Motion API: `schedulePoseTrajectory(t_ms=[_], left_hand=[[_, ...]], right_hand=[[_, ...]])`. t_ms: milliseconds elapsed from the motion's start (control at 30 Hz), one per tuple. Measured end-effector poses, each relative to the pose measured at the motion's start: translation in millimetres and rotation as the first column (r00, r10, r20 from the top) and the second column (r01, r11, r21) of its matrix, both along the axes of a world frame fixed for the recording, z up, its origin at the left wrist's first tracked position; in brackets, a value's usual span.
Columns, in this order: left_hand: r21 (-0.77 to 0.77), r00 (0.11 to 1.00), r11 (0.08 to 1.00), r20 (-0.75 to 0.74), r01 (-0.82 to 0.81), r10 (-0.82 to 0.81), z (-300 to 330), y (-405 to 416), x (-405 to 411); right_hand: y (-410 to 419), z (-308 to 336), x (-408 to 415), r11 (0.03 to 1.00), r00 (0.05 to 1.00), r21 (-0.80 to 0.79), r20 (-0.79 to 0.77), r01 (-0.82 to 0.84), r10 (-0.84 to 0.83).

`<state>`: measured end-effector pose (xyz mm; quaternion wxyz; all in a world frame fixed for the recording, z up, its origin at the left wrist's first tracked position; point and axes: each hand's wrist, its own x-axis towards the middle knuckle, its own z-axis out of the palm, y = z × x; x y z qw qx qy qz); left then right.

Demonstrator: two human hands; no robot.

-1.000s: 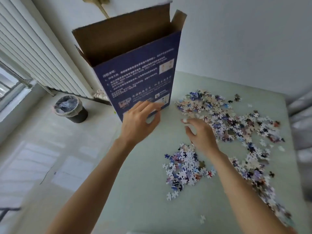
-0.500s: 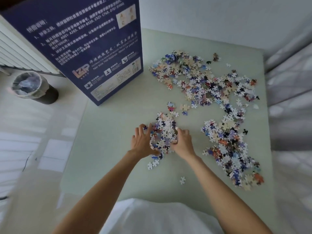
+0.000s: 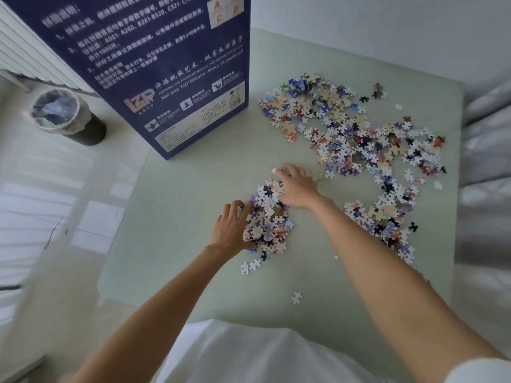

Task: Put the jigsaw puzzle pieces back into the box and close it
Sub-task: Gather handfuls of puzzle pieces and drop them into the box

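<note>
Right hand (image 3: 297, 189) farther out, past pile (image 3: 268, 217).

A tall navy puzzle box (image 3: 177, 78) with white print stands upright at the table's far left. Loose jigsaw pieces (image 3: 356, 139) sprawl across the far right, while a smaller heaped pile (image 3: 266, 219) lies near the centre.

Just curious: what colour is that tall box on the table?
Dark blue box with white print, seen in the head view.
</note>
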<state>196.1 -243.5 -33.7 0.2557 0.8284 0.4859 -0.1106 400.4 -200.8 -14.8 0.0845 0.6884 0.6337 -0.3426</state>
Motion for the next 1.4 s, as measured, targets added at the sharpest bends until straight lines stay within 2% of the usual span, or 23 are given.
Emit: schedulePoseTrajectory(t_ms=[133, 233, 300, 400, 533, 667, 867, 1067, 1400], left_hand=[[-0.001, 0.999, 1.000, 0.034, -0.015, 0.016, 0.1, 1.7, 0.6], [-0.025, 0.998, 1.000, 0.057, -0.015, 0.016, 2.0, 3.5, 1.4], [-0.047, 0.996, 0.999, 0.082, -0.019, 0.022, 2.7, 3.0, 1.9], [-0.072, 0.995, 0.997, 0.095, 0.006, 0.001, 2.4, -0.4, 1.7], [-0.128, 0.995, 0.992, 0.103, 0.009, 0.005, 4.0, -2.0, 1.7], [-0.109, 0.994, 0.994, 0.106, -0.012, 0.023, 4.7, -1.3, 4.1], [-0.076, 0.991, 0.996, 0.124, -0.050, 0.059, 0.6, -0.5, 5.7], [-0.073, 0.989, 0.996, 0.138, -0.048, 0.058, -3.4, -0.4, 4.6], [-0.071, 0.985, 0.997, 0.164, -0.041, 0.052, -1.9, 1.7, 4.1]], right_hand=[[-40.9, 2.4, -14.2, 0.984, 0.986, -0.056, -0.001, -0.167, 0.167], [-69.5, -2.0, -22.9, 0.965, 0.959, -0.012, 0.105, -0.263, 0.262], [-78.4, -5.8, -27.0, 0.970, 0.964, 0.046, 0.131, -0.240, 0.233], [-79.7, -8.1, -30.7, 0.983, 0.986, 0.101, 0.082, -0.151, 0.143], [-74.8, -10.2, -37.4, 0.991, 0.995, 0.092, 0.046, -0.096, 0.092], [-72.7, -11.4, -44.2, 0.992, 0.999, 0.118, 0.034, -0.033, 0.029], [-71.4, -13.2, -45.8, 0.973, 0.991, 0.211, 0.114, -0.089, 0.066], [-70.2, -8.4, -48.4, 0.983, 0.996, 0.166, 0.054, -0.085, 0.077], [-82.4, -5.6, -44.0, 0.993, 0.997, 0.098, -0.021, 0.073, -0.072]])
